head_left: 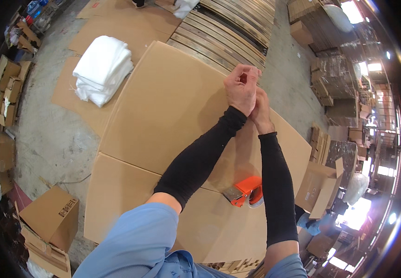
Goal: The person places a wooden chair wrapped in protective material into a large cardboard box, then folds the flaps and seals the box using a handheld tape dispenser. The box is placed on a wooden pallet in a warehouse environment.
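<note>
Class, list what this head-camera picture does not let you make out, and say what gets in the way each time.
Head view, right hand: most fingers are hidden behind the left hand.
Head view, anything between the hands: overlapping fingers hide it.
Head view, middle of the seam in the cardboard: covered by the left black sleeve.
Head view, person at the top: cut off by the upper edge, beyond a dark shoe.

The cardboard (163, 102) is plain tan, the tape dispenser (246, 186) near right orange, the sleeves (196, 160) solid black, the shirt (133, 238) light blue, the bundle (102, 67) far left white, the floor (47, 148) grey
</note>
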`<action>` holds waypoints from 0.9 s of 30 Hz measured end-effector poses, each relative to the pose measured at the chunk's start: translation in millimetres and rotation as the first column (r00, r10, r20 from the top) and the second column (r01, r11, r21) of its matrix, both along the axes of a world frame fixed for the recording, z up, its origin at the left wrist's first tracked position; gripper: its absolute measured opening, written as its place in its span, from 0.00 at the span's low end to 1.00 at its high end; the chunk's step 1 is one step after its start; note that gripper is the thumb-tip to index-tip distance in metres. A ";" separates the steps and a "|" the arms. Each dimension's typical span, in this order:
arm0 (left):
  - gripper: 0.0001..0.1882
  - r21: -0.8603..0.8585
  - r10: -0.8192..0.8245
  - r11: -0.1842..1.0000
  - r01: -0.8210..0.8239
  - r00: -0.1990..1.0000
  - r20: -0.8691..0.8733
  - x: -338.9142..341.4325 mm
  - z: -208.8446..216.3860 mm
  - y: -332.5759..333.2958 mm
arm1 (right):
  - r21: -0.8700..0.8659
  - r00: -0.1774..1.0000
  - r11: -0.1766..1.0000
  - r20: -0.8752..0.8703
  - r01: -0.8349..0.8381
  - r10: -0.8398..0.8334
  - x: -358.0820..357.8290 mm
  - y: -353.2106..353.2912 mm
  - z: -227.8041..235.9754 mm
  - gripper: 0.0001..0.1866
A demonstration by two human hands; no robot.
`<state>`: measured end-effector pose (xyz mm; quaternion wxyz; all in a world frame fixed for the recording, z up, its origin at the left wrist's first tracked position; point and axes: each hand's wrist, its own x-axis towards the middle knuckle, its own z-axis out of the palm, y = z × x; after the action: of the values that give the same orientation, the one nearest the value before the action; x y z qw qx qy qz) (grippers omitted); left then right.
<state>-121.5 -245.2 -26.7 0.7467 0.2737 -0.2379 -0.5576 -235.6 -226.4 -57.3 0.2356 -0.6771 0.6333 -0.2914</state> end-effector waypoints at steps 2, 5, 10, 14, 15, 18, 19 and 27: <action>0.07 -0.066 0.100 0.994 -0.092 0.986 0.134 16.4 5.5 -5.9 | -0.031 0.984 0.999 -0.179 0.019 -0.025 27.0 -2.5 4.0 0.14; 0.08 -0.033 0.147 0.989 -0.144 0.980 0.135 18.8 16.7 -13.8 | -0.056 0.933 0.998 -0.361 -0.019 -0.003 30.8 -6.8 -4.3 0.15; 0.08 -0.075 -0.015 0.997 0.021 0.997 0.079 26.5 32.0 -18.0 | -0.203 0.980 0.977 -0.199 -0.070 0.028 71.3 16.4 14.1 0.25; 0.08 -0.009 -0.010 1.000 0.010 1.000 0.026 33.4 30.2 -23.1 | -0.232 0.865 0.966 -0.502 -0.116 -0.016 78.3 19.2 11.9 0.31; 0.09 0.017 0.006 1.000 -0.006 1.000 0.009 34.6 29.3 -26.4 | -0.217 0.811 0.967 -0.585 -0.131 -0.021 80.0 20.0 11.1 0.32; 0.13 0.000 -0.036 0.999 0.036 0.993 0.114 36.5 31.3 -34.1 | -0.166 0.784 0.975 -0.621 -0.149 0.014 78.0 22.6 3.1 0.35; 0.15 -0.025 -0.073 0.997 0.079 0.978 0.194 42.2 35.5 -39.5 | -0.165 0.778 0.975 -0.628 -0.152 0.015 82.1 23.8 5.4 0.36; 0.36 0.074 -0.149 0.989 0.130 0.903 0.403 363.1 -19.5 -253.0 | -0.250 0.801 0.967 -0.587 -0.040 -0.119 97.6 24.9 17.5 0.46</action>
<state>241.6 -498.2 -46.2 0.6324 0.3830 -0.3946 -0.5456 -138.1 -201.5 -39.8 -0.0692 -0.7451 0.6472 -0.1456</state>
